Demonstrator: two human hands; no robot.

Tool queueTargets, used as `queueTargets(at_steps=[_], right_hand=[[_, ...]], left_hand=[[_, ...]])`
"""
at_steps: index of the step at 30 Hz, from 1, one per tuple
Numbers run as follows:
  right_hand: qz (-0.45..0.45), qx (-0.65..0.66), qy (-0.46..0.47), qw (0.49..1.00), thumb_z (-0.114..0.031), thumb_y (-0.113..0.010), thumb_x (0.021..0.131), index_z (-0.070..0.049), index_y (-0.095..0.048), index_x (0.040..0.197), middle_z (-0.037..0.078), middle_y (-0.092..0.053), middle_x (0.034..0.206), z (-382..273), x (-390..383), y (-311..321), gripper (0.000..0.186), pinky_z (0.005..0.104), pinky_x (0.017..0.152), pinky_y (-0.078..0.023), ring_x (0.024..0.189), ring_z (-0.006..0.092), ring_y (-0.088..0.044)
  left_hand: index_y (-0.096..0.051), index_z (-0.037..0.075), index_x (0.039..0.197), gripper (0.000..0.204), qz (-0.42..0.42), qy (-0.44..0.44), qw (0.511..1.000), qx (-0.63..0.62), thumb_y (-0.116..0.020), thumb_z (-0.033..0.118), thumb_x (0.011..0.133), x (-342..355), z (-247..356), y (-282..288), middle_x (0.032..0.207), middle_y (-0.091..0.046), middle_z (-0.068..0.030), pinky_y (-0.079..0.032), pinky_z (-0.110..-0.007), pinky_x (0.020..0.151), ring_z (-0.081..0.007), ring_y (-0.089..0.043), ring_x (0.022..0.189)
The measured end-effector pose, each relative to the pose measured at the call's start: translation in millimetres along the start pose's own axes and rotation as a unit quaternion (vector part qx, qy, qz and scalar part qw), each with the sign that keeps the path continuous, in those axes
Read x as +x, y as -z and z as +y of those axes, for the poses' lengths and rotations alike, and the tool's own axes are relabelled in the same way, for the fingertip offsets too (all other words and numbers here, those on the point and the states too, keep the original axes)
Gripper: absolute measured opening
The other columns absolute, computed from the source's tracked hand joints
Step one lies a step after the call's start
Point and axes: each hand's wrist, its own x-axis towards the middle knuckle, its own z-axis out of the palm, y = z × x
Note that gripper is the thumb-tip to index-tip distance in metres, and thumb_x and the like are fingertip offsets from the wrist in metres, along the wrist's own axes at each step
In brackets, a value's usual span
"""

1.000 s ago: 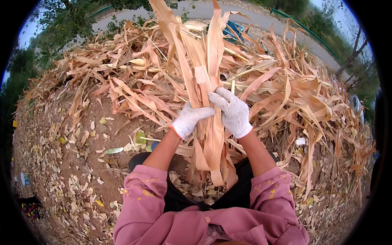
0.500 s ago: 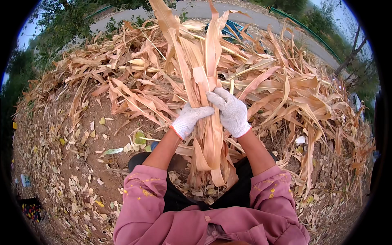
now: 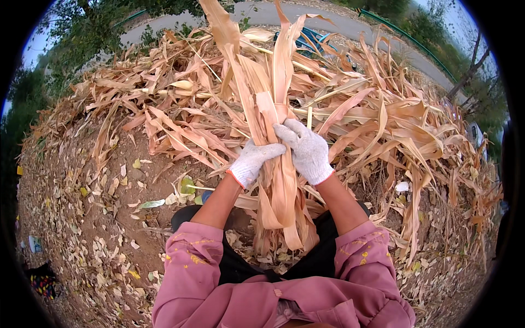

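Note:
A bundle of dry corn stalks and leaves stands between my knees, its long tan blades reaching up past my hands. My left hand, in a white knitted glove, wraps the bundle's left side with the thumb lying across its front. Gloved the same way, my right hand closes on the right side, slightly higher, its fingers laid over the leaves near the middle. Some fingertips of both hands are hidden behind or among the leaves. Below the hands, broad leaves fold over and hang toward the ground.
A wide heap of dry corn stalks spreads ahead and to both sides. Fallen leaves litter the bare soil. Behind the heap are a blue object, partly covered, and a paved road. A dark bag lies far left.
My right hand has shifted very slightly left and up on the bundle. The left hand keeps its hold, and the rest looks the same.

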Motion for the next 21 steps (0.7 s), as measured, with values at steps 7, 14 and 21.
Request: queueTargets(at_steps=[7, 14, 21], right_hand=[[0.01, -0.002, 0.004, 1.0, -0.006, -0.055, 0.079, -0.018, -0.06, 0.116, 0.004, -0.056, 0.099, -0.4, -1.6, -2.2, 0.039, 0.0365, 0.066, -0.052, 0.085, 0.0259, -0.063], [0.016, -0.003, 0.004, 1.0, -0.006, -0.054, 0.08, -0.018, -0.059, 0.116, 0.004, -0.056, 0.098, -1.0, -2.3, -2.7, 0.039, 0.0359, 0.065, -0.052, 0.085, 0.0257, -0.063], [0.024, 0.003, 0.001, 1.0, -0.007, -0.054, 0.082, -0.018, -0.06, 0.116, 0.004, -0.056, 0.098, 0.9, -3.0, -6.0, 0.036, 0.0359, 0.064, -0.052, 0.083, 0.0257, -0.063]], left_hand=[[-0.055, 0.003, 0.124, 0.047, -0.001, -0.002, 1.0, -0.011, -0.07, 0.004, 0.08, 1.8, -3.7, 2.4, 0.112, -0.064, -0.0068, -0.053, -0.033, 0.086, -0.0172, -0.064, 0.099], [-0.056, 0.003, 0.123, 0.046, 0.011, 0.003, 1.0, -0.007, -0.07, 0.005, 0.079, 2.4, -4.9, 3.5, 0.111, -0.065, -0.0064, -0.053, -0.033, 0.086, -0.0169, -0.064, 0.099], [-0.056, 0.003, 0.124, 0.046, 0.013, 0.0, 1.0, -0.006, -0.07, 0.006, 0.08, 2.3, -4.6, 2.4, 0.111, -0.065, -0.0064, -0.053, -0.032, 0.086, -0.0165, -0.064, 0.099]])
